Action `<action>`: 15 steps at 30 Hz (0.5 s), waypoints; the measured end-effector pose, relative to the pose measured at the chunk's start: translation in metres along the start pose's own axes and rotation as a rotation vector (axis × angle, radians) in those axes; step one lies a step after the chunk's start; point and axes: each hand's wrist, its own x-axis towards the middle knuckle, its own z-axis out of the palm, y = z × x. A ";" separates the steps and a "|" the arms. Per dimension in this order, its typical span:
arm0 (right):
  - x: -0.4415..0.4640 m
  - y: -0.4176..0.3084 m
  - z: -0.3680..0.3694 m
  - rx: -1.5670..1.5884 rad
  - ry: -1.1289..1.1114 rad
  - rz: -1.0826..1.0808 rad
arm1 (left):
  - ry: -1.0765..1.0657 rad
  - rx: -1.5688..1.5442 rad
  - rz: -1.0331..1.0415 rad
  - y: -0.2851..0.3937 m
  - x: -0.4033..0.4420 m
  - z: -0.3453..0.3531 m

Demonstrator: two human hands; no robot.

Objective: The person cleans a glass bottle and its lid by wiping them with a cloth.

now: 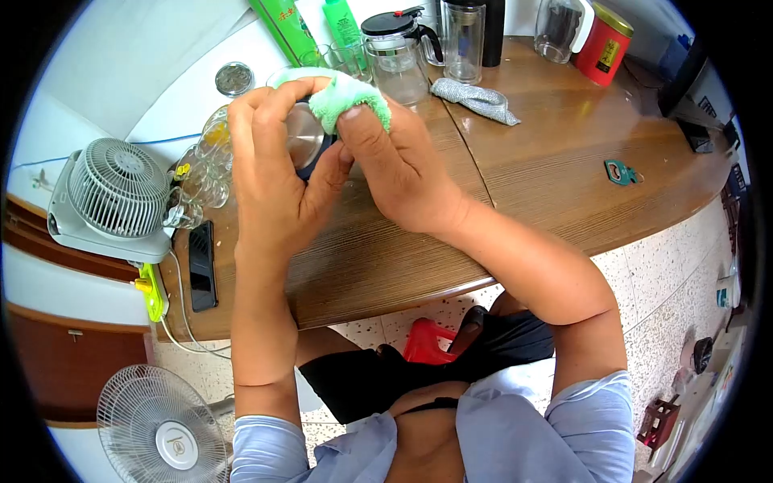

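My left hand (274, 181) is wrapped round a round item (303, 135) with a silvery metal face and dark blue rim, raised over the table. Whether it is a lid or the end of a cup or flask, I cannot tell. My right hand (403, 165) grips a light green cloth (348, 101), pinched under the thumb and pressed against the item's upper edge. Part of the cloth runs behind the left fingers. Fingers and cloth hide much of the round item.
The wooden table (386, 262) bears a glass teapot (394, 68), a clear tumbler (463, 44), a grey cloth (477, 101), a red tin (602, 48), a green bottle opener (620, 172) and a phone (203, 266). Several glasses (211, 189) and a small fan (121, 189) stand left.
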 end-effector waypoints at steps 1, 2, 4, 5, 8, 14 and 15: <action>-0.001 0.005 -0.002 -0.005 -0.016 0.045 | -0.023 0.016 -0.011 -0.002 0.000 -0.002; -0.001 0.010 -0.004 -0.010 -0.033 0.092 | -0.047 0.033 -0.024 -0.004 -0.001 -0.004; 0.000 0.024 -0.012 -0.114 -0.061 0.240 | -0.095 0.018 -0.117 -0.004 -0.002 -0.010; 0.001 0.032 -0.016 -0.167 -0.074 0.314 | -0.119 0.010 -0.161 -0.005 -0.002 -0.013; 0.001 0.067 -0.029 -0.285 -0.073 0.570 | -0.163 0.077 -0.084 -0.015 -0.002 -0.017; 0.006 0.052 -0.023 -0.272 -0.035 0.627 | -0.212 0.055 -0.108 -0.006 0.000 -0.022; 0.006 0.048 -0.023 -0.239 -0.057 0.601 | -0.187 0.021 -0.077 -0.005 0.001 -0.021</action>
